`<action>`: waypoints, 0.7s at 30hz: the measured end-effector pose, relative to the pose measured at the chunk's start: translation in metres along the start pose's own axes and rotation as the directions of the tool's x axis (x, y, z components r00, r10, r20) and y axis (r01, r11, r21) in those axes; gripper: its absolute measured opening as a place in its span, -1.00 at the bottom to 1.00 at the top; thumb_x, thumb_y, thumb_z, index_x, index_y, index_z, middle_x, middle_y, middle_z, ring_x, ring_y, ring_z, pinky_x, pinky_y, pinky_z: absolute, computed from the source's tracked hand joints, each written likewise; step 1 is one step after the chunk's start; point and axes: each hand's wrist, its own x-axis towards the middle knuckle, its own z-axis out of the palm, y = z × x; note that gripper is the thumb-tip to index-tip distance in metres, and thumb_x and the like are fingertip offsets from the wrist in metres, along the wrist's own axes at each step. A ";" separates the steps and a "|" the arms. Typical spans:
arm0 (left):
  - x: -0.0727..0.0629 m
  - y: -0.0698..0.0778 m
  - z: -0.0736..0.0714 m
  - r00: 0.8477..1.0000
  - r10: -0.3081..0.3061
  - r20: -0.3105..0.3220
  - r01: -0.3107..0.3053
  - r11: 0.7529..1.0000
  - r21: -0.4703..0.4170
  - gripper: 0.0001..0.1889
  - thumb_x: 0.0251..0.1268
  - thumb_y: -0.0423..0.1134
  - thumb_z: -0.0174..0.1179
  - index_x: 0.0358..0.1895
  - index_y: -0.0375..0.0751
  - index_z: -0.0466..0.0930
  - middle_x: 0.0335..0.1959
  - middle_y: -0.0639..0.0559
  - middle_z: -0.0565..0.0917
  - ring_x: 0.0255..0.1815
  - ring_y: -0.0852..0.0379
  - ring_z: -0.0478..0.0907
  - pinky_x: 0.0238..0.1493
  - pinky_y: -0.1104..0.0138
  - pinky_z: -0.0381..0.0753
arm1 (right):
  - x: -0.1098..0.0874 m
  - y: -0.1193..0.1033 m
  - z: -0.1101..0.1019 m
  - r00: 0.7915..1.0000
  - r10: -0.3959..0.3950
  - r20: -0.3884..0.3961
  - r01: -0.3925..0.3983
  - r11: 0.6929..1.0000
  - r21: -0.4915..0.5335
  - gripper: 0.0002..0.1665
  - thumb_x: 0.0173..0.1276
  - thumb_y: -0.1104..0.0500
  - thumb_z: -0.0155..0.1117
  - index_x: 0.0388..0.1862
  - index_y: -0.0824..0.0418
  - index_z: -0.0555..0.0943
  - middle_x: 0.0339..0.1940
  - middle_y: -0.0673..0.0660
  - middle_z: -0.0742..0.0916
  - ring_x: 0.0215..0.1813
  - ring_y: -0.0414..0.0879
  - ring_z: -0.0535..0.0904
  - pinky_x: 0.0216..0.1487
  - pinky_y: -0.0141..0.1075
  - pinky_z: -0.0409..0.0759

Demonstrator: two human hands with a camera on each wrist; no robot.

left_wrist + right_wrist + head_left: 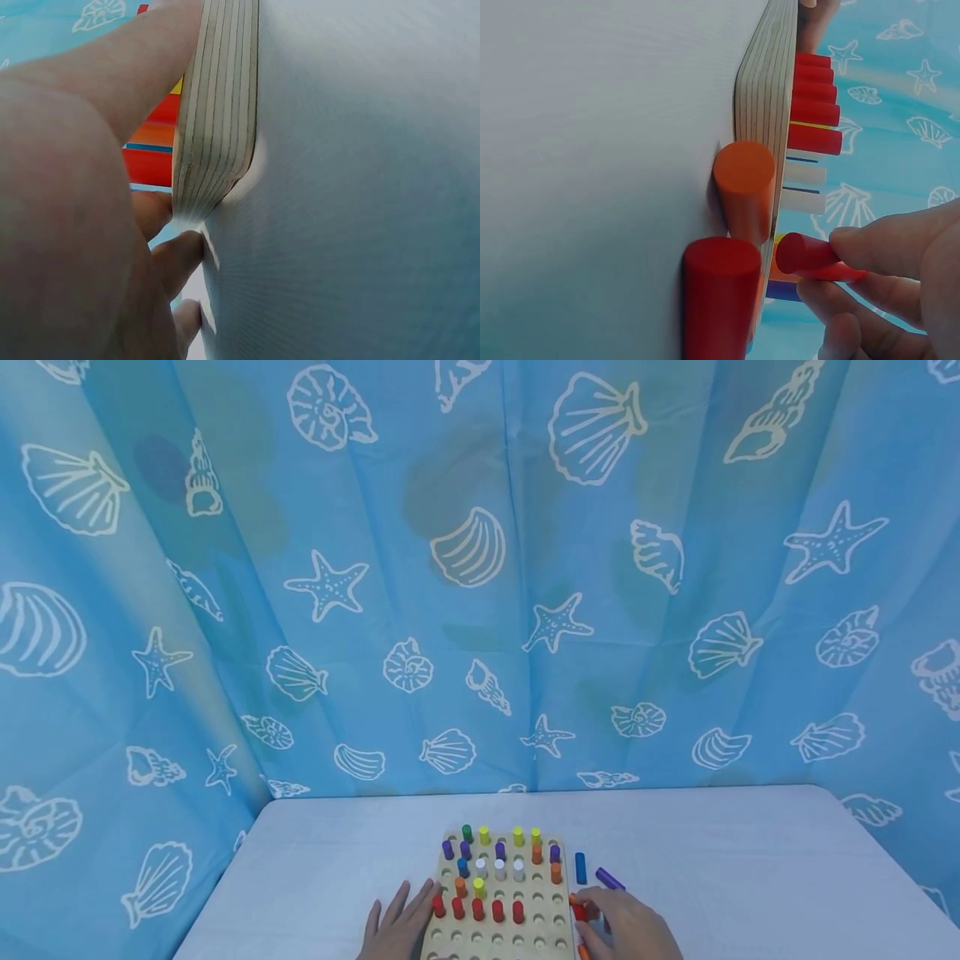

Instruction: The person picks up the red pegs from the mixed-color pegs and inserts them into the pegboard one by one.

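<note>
A wooden pegboard [528,930] lies at the table's near side, its holes partly filled with coloured pegs. My left hand [401,925] rests at the board's left edge with its fingers spread. In the left wrist view, its thumb [120,67] lies along the layered side of the board [221,90]. Beyond the right edge, my right hand [633,927] pinches a red peg [799,255] between thumb and fingers, raised off the table. A row of red pegs [477,909] stands upright in the board, with white pegs [499,869] farther back.
Right of the board, a blue peg [581,868] and a purple peg [610,878] lie on the white table [735,877]. Another red peg [721,300] and an orange peg [744,191] lie close beside the board's edge. A blue shell-patterned curtain [480,627] hangs behind.
</note>
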 end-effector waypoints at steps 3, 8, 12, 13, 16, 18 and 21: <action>0.000 0.000 0.001 1.000 -0.001 -0.005 0.001 1.000 -0.001 0.19 -0.03 0.65 0.10 0.58 -0.10 0.17 0.56 -0.08 0.26 0.59 -0.33 -0.05 0.46 -0.46 -0.29 | 0.001 -0.001 0.001 1.000 -0.005 -0.013 0.005 1.000 -0.007 -0.62 0.27 -0.06 0.47 -0.02 0.08 0.69 -0.46 -0.17 0.58 -0.47 -0.28 0.38 -0.47 -0.41 0.44; 0.001 0.002 0.002 1.000 -0.010 -0.009 0.010 1.000 0.005 0.18 -0.03 0.64 0.10 0.57 -0.11 0.18 0.55 -0.07 0.27 0.59 -0.32 -0.03 0.46 -0.45 -0.27 | 0.001 -0.003 0.001 1.000 -0.011 -0.027 0.010 1.000 -0.022 -0.65 0.27 -0.06 0.48 -0.05 0.06 0.69 -0.45 -0.17 0.60 -0.44 -0.29 0.42 -0.42 -0.40 0.52; 0.001 0.001 0.002 1.000 -0.010 -0.009 0.011 1.000 0.007 0.18 -0.03 0.64 0.11 0.57 -0.11 0.18 0.55 -0.07 0.27 0.59 -0.32 -0.04 0.46 -0.45 -0.27 | 0.001 -0.006 0.000 0.999 -0.002 -0.032 0.001 1.000 -0.020 -0.66 0.26 -0.05 0.49 -0.07 0.07 0.69 -0.44 -0.16 0.61 -0.43 -0.28 0.44 -0.41 -0.38 0.55; 0.000 0.001 0.002 1.000 -0.009 -0.008 0.009 1.000 0.005 0.18 -0.03 0.63 0.11 0.57 -0.11 0.18 0.55 -0.07 0.27 0.59 -0.32 -0.04 0.46 -0.45 -0.27 | 0.002 -0.007 0.000 1.000 0.003 -0.031 -0.003 1.000 -0.016 -0.66 0.26 -0.05 0.49 -0.07 0.07 0.69 -0.44 -0.16 0.61 -0.43 -0.28 0.45 -0.40 -0.38 0.56; 0.001 0.001 0.001 1.000 -0.009 -0.005 0.009 1.000 0.002 0.18 -0.03 0.63 0.12 0.57 -0.11 0.18 0.55 -0.08 0.27 0.59 -0.33 -0.04 0.46 -0.45 -0.28 | 0.002 -0.009 -0.001 1.000 0.004 -0.027 -0.004 1.000 -0.006 -0.66 0.26 -0.03 0.49 -0.07 0.07 0.68 -0.42 -0.16 0.63 -0.42 -0.27 0.46 -0.39 -0.35 0.58; 0.001 0.000 0.001 1.000 -0.010 -0.003 0.010 1.000 0.002 0.18 -0.03 0.63 0.12 0.57 -0.11 0.18 0.55 -0.08 0.27 0.59 -0.33 -0.04 0.46 -0.46 -0.29 | 0.002 -0.010 -0.001 1.000 -0.001 -0.026 0.001 1.000 0.000 -0.67 0.27 -0.02 0.49 -0.07 0.07 0.68 -0.41 -0.16 0.63 -0.41 -0.26 0.46 -0.38 -0.34 0.59; 0.002 0.000 0.001 1.000 -0.011 -0.002 0.011 1.000 0.005 0.18 -0.03 0.63 0.12 0.57 -0.11 0.18 0.55 -0.08 0.27 0.59 -0.33 -0.04 0.46 -0.46 -0.28 | 0.003 -0.011 0.000 0.999 -0.016 -0.036 0.016 1.000 0.005 -0.70 0.27 -0.01 0.49 -0.08 0.06 0.68 -0.40 -0.16 0.64 -0.41 -0.26 0.45 -0.37 -0.35 0.60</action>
